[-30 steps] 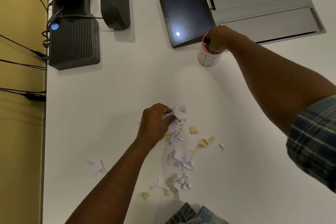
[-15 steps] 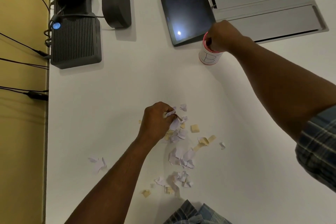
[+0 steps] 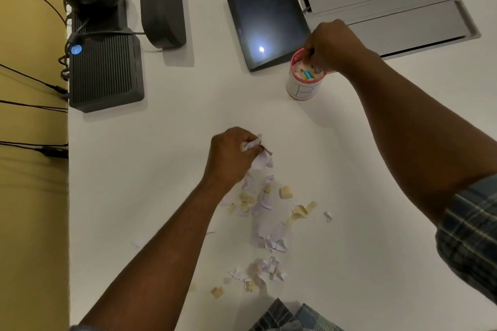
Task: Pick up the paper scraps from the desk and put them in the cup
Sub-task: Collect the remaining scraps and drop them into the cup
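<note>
Torn white and yellow paper scraps (image 3: 265,226) strewn mid white desk (image 3: 161,169). I see left hand (image 3: 231,154) pinching bunch. Right hand (image 3: 329,44), fingers curled into pink-rimmed white paper cup (image 3: 304,80); what it holds hidden.

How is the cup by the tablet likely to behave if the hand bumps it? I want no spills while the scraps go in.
The cup looks like thin paper, so probably light and easy to shift. It stands upright, taller than wide, with scraps near its rim, so a sideways knock from the right hand at its mouth might tip it. The white desk looks smooth, so it may slide first.
</note>
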`<act>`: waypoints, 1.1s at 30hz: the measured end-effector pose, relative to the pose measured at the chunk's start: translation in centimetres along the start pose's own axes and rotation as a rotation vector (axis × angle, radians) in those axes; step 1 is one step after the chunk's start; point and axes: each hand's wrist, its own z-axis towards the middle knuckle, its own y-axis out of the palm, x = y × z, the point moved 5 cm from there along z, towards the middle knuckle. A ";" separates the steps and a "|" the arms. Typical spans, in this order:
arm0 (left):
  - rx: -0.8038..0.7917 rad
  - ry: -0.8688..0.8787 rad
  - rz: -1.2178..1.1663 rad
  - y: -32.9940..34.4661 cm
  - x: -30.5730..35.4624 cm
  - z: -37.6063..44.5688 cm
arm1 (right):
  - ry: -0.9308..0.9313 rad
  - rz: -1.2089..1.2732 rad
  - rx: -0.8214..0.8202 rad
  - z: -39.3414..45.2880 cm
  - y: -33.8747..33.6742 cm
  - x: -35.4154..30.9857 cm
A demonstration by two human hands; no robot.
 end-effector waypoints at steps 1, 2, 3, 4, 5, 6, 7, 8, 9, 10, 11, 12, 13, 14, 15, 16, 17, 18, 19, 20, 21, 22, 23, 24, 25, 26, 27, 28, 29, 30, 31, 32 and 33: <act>-0.004 0.012 -0.003 0.0 0.7 0.8 | -0.015 0.028 0.048 -0.7 -0.4 0.3; -0.011 0.020 -0.002 0.0 1.3 1.7 | -0.015 0.084 0.104 -1.5 -0.8 0.5; -0.019 0.020 0.002 0.1 2.0 2.7 | -0.002 0.152 0.171 -2.2 -1.0 1.0; -0.024 0.019 0.005 0.3 2.8 3.7 | 0.023 0.219 0.251 -3.1 -1.1 1.4; -0.021 0.024 0.005 0.4 3.6 4.7 | 0.060 0.291 0.343 -4.1 -1.1 1.9; -0.010 0.039 0.003 0.6 4.6 5.7 | 0.101 0.358 0.423 -5.2 -0.7 2.5; 0.006 0.063 0.005 0.8 5.6 6.7 | 0.149 0.423 0.473 -6.3 0.2 3.1; 0.025 0.091 0.017 1.1 6.7 7.8 | 0.204 0.487 0.490 -7.5 1.5 3.6; 0.042 0.119 0.035 1.5 7.8 8.8 | 0.255 0.537 0.482 -8.7 3.2 4.0; 0.052 0.142 0.056 2.0 8.7 10.0 | 0.300 0.565 0.456 -9.8 5.2 4.4; 0.051 0.157 0.078 2.6 9.5 11.3 | 0.336 0.582 0.420 -10.9 7.4 4.7; 0.044 0.165 0.105 3.4 10.1 12.6 | 0.366 0.589 0.378 -11.9 9.5 5.0; 0.034 0.168 0.142 4.1 10.6 13.8 | 0.387 0.586 0.330 -12.9 11.6 5.1; 0.019 0.172 0.191 4.9 10.9 15.0 | 0.398 0.564 0.273 -13.8 13.4 5.1; -0.003 0.187 0.256 5.8 11.2 16.0 | 0.389 0.519 0.216 -14.7 14.9 5.0; -0.033 0.214 0.332 6.6 11.4 16.9 | 0.358 0.465 0.170 -15.5 16.1 4.7; -0.069 0.244 0.405 7.5 11.6 17.5 | 0.308 0.424 0.148 -16.2 17.0 4.4; -0.109 0.261 0.467 8.3 11.6 18.0 | 0.258 0.411 0.151 -16.8 17.7 4.1; -0.151 0.269 0.523 9.0 11.6 18.4 | 0.223 0.420 0.162 -17.3 18.2 3.9; -0.192 0.277 0.571 9.6 11.6 18.6 | 0.205 0.438 0.174 -17.7 18.6 3.8; -0.229 0.284 0.604 10.2 11.5 18.8 | 0.200 0.454 0.184 -18.0 19.0 3.8; -0.259 0.286 0.629 10.7 11.4 18.9 | 0.199 0.462 0.190 -18.2 19.3 3.7; -0.285 0.286 0.653 11.1 11.3 18.9 | 0.197 0.458 0.194 -18.4 19.6 3.7; -0.306 0.290 0.678 11.5 11.2 18.9 | 0.194 0.438 0.199 -18.5 19.9 3.5; -0.319 0.298 0.703 11.8 11.1 19.0 | 0.192 0.410 0.203 -18.6 20.0 3.4; -0.324 0.308 0.724 12.0 11.1 19.1 | 0.191 0.384 0.208 -18.5 20.2 3.2; -0.332 0.322 0.745 12.1 11.3 19.2 | 0.193 0.366 0.213 -18.5 20.2 3.2; -0.345 0.338 0.761 12.0 11.6 19.3 | 0.195 0.354 0.221 -18.4 20.3 3.1; -0.368 0.354 0.762 11.8 11.9 19.4 | 0.195 0.345 0.228 -18.4 20.3 3.1; -0.399 0.365 0.756 11.5 12.3 19.5 | 0.195 0.337 0.235 -18.4 20.3 3.0; -0.434 0.367 0.754 11.1 12.7 19.7 | 0.195 0.329 0.243 -18.4 20.4 3.0; -0.465 0.359 0.747 10.6 13.0 19.7 | 0.192 0.322 0.249 -18.5 20.4 3.0; -0.485 0.344 0.732 10.0 13.2 19.7 | 0.189 0.315 0.252 -18.5 20.4 3.0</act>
